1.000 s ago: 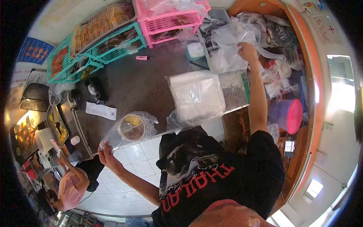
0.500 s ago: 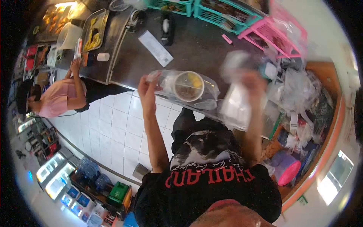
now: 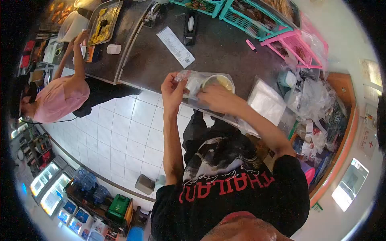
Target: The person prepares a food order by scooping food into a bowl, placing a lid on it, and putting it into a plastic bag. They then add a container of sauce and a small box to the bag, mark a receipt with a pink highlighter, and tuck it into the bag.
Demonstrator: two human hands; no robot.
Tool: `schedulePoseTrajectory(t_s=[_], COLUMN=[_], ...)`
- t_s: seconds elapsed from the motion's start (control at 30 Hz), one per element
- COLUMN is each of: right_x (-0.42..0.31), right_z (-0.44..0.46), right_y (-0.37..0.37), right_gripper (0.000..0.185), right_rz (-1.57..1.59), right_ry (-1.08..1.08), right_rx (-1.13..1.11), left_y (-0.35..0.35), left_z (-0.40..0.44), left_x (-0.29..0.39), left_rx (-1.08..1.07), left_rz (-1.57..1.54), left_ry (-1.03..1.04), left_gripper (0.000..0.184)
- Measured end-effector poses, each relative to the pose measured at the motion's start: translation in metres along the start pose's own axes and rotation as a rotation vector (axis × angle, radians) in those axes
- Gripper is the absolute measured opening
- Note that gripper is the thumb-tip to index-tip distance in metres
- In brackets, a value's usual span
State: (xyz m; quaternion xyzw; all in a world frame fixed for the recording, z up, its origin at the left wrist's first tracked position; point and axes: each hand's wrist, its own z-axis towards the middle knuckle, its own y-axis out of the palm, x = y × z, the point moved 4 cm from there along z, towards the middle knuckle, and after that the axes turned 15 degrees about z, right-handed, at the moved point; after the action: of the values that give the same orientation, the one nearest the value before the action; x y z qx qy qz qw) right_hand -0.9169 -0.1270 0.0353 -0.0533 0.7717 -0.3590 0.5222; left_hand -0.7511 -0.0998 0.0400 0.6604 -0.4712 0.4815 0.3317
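A clear plastic bag lies at the table's front edge around a round white-rimmed bowl with yellow food inside. My left hand pinches the bag's left end, its fingers closed on the plastic. Over the bag's front side and part of the bowl reaches my right hand. Its fingertips are blurred against the plastic, so I cannot make out whether they grip it. To the right of that hand, a stack of flat clear bags rests on the table edge.
A printed receipt, a black tape dispenser and a pink marker lie on the dark table. Teal baskets and a pink basket line the back. A person in pink works at the left counter.
My right hand has swung left from above the stacked bags to the bagged bowl; the blurred, pale thing near it is gone from there. The bowl and my left hand appear slightly farther right.
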Motion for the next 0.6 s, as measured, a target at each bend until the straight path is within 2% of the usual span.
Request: schedulePoseTrajectory(t_s=[0.03,0.1,0.2,0.3,0.33,0.43,0.47,0.53,0.6], right_x=[-0.013,-0.004,-0.011,-0.034,-0.022,0.011,0.053,0.047,0.035], right_z=[-0.03,-0.075,-0.12,-0.123,-0.127,-0.14,-0.146,-0.129,-0.113], right_y=[-0.024,-0.05,-0.082,-0.092,-0.082,-0.062,-0.026,-0.006,0.011], right_gripper=[0.017,0.027,0.028,0.031,0.044,0.074,0.104,0.104,0.098], right_rz=[-0.036,-0.223,-0.418,-0.219,-0.185,0.544,1.039,0.554,0.542], right_ry=[-0.085,0.333,0.251,-0.143,-0.212,0.131,0.094,0.089,0.123], right_rx=[0.03,-0.377,-0.274,0.268,0.394,1.037,0.989,0.884,0.841], left_y=[-0.001,0.0,0.006,0.04,0.052,0.068,0.065,0.069,0.078], left_z=[0.003,0.006,-0.002,-0.021,-0.027,-0.039,-0.039,-0.035,-0.036], left_x=[0.002,0.003,0.01,0.02,0.015,0.02,0.01,0.013,0.013], left_rx=[-0.003,-0.039,-0.124,-0.208,-0.242,-0.234,-0.152,-0.147,-0.195], left_rz=[0.007,0.049,0.184,0.215,0.29,0.468,0.347,0.238,0.17], left_ry=[0.014,0.029,0.001,0.069,0.115,0.175,0.117,0.112,0.1], left_gripper=[0.009,0.01,0.011,0.013,0.014,0.019,0.017,0.018,0.018])
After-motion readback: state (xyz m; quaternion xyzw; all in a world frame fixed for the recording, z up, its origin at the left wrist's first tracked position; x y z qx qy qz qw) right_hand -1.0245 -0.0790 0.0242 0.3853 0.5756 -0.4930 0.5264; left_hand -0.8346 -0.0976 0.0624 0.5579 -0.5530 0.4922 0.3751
